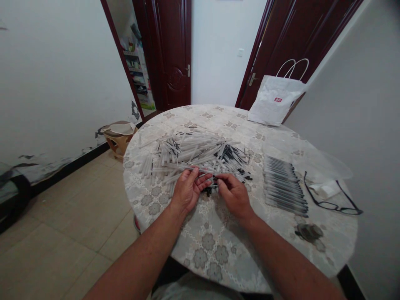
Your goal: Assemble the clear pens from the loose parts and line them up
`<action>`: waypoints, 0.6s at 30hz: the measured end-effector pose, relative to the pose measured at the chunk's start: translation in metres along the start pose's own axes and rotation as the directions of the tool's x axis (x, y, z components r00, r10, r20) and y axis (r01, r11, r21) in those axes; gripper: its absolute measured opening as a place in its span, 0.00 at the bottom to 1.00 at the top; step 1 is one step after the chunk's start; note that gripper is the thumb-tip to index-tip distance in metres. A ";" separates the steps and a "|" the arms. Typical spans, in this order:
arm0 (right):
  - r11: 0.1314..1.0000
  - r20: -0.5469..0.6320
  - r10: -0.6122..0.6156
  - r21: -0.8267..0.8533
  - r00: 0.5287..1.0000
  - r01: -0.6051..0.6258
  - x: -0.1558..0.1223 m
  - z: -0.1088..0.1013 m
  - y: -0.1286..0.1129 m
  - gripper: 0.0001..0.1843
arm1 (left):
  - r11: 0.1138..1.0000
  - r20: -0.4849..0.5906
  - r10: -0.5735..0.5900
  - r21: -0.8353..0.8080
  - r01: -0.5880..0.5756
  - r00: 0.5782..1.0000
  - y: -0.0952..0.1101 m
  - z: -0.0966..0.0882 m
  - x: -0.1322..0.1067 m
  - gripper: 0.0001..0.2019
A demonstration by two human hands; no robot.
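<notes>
Over the front of a pile of translucent pen barrels (pixel 193 143), my left hand (pixel 185 191) grips a thin whitish pen barrel (pixel 203 170) between thumb and fingers. At that barrel's right end, my right hand (pixel 235 196) is closed in a pinch on a small black piece (pixel 215 178), perhaps a pen tip; its exact shape is hidden by the fingers. Thin black refills (pixel 231 154) lie among the barrels. Small black parts (pixel 206 190) rest on the cloth below my hands. To the right, pens with dark ends (pixel 284 185) lie in a neat row.
The round table has a flowered cloth (pixel 208 254). Eyeglasses (pixel 331 205) and a crumpled white paper (pixel 325 189) lie at the right, near clear plastic film (pixel 328 160). A dark roundish object (pixel 309 232) sits closer. A white bag (pixel 275 100) stands behind; a stool (pixel 120 139) is left.
</notes>
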State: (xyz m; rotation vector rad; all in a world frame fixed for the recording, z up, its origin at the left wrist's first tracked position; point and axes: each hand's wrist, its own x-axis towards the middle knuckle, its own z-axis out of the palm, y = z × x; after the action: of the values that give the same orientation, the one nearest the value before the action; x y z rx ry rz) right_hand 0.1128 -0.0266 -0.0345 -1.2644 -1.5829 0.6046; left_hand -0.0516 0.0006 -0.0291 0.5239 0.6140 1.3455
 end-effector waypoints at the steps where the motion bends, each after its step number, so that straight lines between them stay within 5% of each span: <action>1: 0.990 -0.032 0.086 0.118 0.996 -0.082 0.002 -0.002 0.001 0.11 | 1.000 0.010 -0.003 0.010 0.003 1.000 0.000 0.000 0.000 0.16; 5: 0.915 -0.019 0.225 0.347 0.974 -0.204 0.007 -0.005 0.005 0.11 | 0.999 0.042 0.000 0.040 -0.002 0.999 -0.001 0.002 -0.002 0.16; 18: 0.872 0.016 0.256 0.428 0.967 -0.238 0.008 -0.003 -0.002 0.13 | 0.995 0.070 0.012 0.097 -0.019 0.997 -0.003 0.004 -0.004 0.16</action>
State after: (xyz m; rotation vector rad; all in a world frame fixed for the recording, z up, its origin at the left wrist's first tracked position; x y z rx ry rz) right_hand 0.1152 -0.0204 -0.0287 -1.1379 -1.1727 1.0216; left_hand -0.0474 -0.0036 -0.0277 0.6529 0.6222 1.3111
